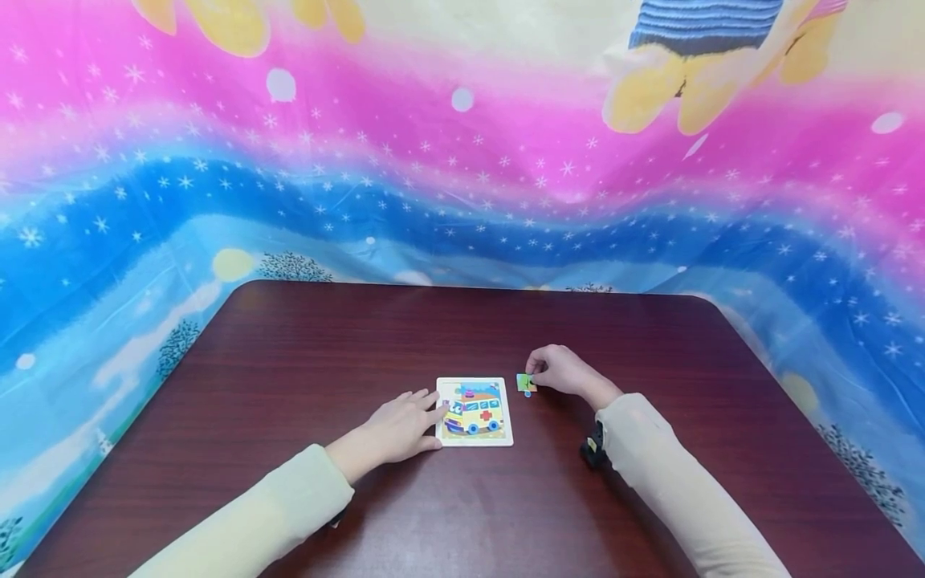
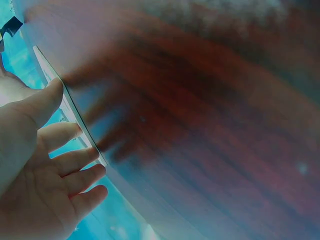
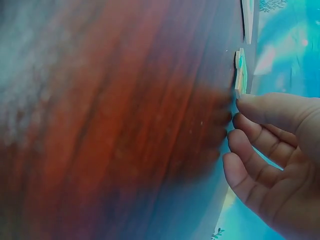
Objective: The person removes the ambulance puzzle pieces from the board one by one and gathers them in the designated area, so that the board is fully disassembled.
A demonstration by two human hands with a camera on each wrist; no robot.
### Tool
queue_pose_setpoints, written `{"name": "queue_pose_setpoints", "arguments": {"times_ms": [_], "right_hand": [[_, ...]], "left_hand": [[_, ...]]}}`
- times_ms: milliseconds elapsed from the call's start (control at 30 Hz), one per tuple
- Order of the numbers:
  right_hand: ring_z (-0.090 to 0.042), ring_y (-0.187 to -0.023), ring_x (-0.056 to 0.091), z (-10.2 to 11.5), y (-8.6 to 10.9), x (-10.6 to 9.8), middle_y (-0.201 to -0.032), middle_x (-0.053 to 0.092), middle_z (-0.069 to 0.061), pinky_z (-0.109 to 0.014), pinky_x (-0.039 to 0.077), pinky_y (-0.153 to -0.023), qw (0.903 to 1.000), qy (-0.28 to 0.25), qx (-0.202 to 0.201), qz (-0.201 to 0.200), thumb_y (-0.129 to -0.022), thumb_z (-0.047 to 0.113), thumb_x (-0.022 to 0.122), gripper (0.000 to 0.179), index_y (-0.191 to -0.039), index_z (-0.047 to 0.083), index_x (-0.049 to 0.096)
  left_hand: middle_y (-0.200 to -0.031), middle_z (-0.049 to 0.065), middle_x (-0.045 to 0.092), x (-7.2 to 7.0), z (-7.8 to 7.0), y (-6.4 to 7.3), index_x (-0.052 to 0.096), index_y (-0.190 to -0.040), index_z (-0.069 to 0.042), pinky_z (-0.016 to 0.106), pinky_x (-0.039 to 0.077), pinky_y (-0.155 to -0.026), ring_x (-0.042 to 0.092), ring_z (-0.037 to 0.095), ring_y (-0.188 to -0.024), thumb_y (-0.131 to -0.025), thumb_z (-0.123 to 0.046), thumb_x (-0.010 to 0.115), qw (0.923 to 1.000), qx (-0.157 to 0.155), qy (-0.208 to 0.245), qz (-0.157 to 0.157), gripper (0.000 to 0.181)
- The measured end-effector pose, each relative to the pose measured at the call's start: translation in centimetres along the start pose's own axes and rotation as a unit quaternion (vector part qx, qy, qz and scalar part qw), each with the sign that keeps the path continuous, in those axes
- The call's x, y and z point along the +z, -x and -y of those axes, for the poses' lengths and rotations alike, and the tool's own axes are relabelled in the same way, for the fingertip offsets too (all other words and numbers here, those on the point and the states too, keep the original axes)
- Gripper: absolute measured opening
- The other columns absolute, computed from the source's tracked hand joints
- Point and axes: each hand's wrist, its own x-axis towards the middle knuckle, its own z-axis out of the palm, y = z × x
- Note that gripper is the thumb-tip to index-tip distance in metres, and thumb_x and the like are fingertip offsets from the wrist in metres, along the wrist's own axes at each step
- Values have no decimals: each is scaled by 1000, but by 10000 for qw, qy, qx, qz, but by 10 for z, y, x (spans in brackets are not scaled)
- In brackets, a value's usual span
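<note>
A square jigsaw puzzle tray (image 1: 474, 442) with a pale rim lies on the table, showing a yellow ambulance picture. Beside its left edge rests my left hand (image 1: 399, 425), fingers spread and fairly straight, the thumb and fingertips at the rim. In the left wrist view the fingers (image 2: 65, 132) of that hand overlap the tray's thin edge (image 2: 75, 112). To the right of the tray, my right hand (image 1: 567, 373) pinches a small green puzzle piece (image 1: 526, 383) at its edge. The right wrist view shows the piece (image 3: 241, 72) close to the table, right at the thumb tip.
The dark reddish wooden table (image 1: 347, 337) has rounded far corners. Behind and around it hangs a colourful cloth (image 1: 462, 177) in pink and blue with snowflakes. A black wrist device (image 1: 594, 449) sits under the right sleeve.
</note>
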Motion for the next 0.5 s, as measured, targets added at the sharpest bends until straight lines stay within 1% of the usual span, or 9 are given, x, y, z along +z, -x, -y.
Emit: {"name": "queue_pose_setpoints", "arguments": {"times_ms": [233,500], "right_hand": [[-15,-70,52,-3,-1,0,-77,59,1,-30,47,-63,9999,126,-2,37,-81,-1,66,9,-80,9,65],[-15,-71,52,-3,-1,0,-77,59,1,-30,47,-63,9999,132,-18,88,-81,0,66,9,-80,9,66]], "left_hand": [[-132,18,48,0,1,0,55,-128,-6,43,35,-100,41,33,-123,-86,-37,62,9999,76,89,-22,52],[-132,17,48,2,3,-1,55,-129,-7,43,35,-100,41,32,-124,-87,-39,62,10000,46,77,-7,53]]}}
